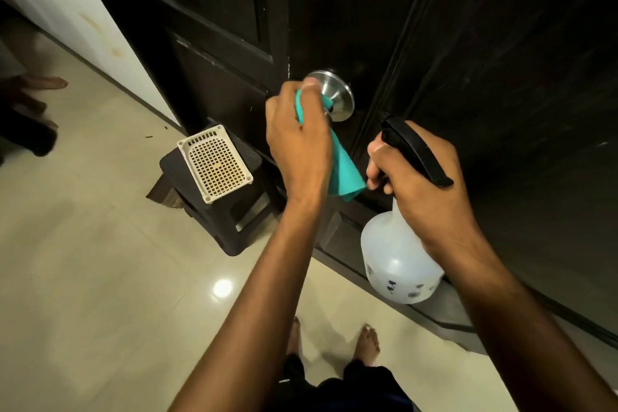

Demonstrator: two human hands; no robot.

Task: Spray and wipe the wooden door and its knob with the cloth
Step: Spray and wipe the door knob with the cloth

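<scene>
A dark wooden door [485, 43] fills the upper right, with a round steel knob [337, 94] at its left edge. My left hand [297, 140] grips a teal cloth [344, 170] and wraps it around the knob; the cloth's loose end hangs down below the hand. Just to the right, my right hand [424, 191] holds a white spray bottle [398, 257] by its neck under the black trigger head [418, 150], close to the door face. The nozzle points up and left toward the knob.
A dark plastic stool [220, 211] stands against the door's lower left, with a white perforated basket [214, 164] on top. Glossy cream floor tiles [100, 261] spread to the left. Another person's foot [43, 82] shows at far left. My bare feet [368, 341] are below.
</scene>
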